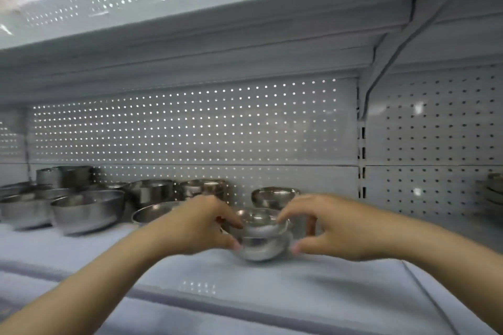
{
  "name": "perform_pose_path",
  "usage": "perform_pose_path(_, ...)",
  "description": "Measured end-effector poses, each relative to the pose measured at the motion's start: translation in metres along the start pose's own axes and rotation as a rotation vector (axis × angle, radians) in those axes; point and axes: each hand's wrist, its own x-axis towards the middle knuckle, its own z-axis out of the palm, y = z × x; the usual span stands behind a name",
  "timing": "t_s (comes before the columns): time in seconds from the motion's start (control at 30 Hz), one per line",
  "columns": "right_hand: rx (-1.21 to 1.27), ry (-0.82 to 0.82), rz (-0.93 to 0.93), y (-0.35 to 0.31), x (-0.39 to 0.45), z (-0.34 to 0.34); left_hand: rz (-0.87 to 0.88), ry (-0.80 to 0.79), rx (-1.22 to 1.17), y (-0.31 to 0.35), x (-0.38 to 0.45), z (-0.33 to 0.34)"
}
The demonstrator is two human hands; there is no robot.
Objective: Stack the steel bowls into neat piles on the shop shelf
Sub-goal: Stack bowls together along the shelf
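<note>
- Though only two small steel bowls (262,238) are nested so far, that short pile sits upright on the shelf (326,288), mouths up, its axis vertical.
- The left hand (196,226) and right hand (329,228) each pinch its sides with curled fingers.
- Far left, larger bowls (87,209) stand mostly loose; one lone bowl (273,196) waits just behind.

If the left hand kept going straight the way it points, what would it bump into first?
Probably the small stack of shiny steel bowls that the left hand already holds; past it, likely the right hand. Depth is blurry.
</note>
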Motion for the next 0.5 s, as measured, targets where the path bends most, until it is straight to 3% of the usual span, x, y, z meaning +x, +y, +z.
perform_pose_path(0.2,0.084,-0.024,0.108,-0.016,0.025,0.029,0.22,0.012,-0.052,-0.029,0.006,0.014)
perform_pose_path(0.5,0.136,0.139,0.229,-0.011,0.04,0.02,0.234,0.084,-0.207,-0.031,0.018,0.006)
